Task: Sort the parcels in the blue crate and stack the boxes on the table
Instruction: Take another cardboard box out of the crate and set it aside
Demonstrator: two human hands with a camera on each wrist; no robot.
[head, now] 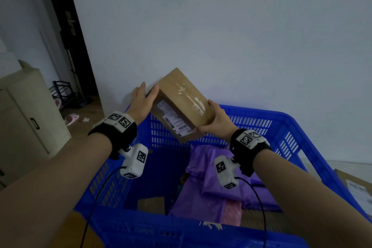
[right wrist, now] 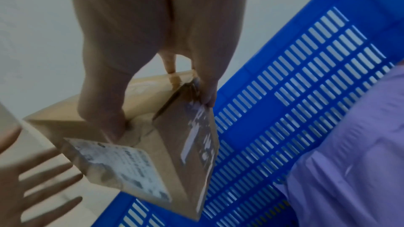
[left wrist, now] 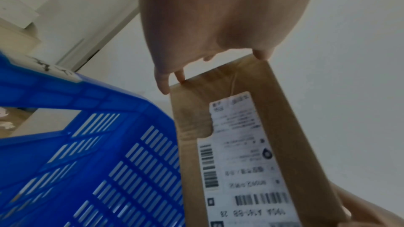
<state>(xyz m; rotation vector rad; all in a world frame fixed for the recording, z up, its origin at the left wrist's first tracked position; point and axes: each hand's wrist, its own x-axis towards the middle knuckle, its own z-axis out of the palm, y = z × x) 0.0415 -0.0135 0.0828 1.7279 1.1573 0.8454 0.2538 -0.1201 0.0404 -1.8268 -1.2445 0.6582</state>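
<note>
A brown cardboard box (head: pixel 181 102) with a white shipping label hangs tilted over the far rim of the blue crate (head: pixel 261 115). My right hand (head: pixel 217 121) grips its near right end, thumb on the taped top; the right wrist view shows the box (right wrist: pixel 166 153) pinched between thumb and fingers (right wrist: pixel 118 127). My left hand (head: pixel 141 100) is at the far left end with straight fingers, the tips touching the box edge (left wrist: pixel 190 110). Purple parcels (head: pixel 211 183) lie inside the crate.
A small brown carton (head: pixel 151 204) and a pink parcel (head: pixel 231 213) also lie in the crate. Another labelled box (head: pixel 356 189) sits right of the crate. A beige cabinet (head: pixel 26 117) stands at the left, a white wall close behind.
</note>
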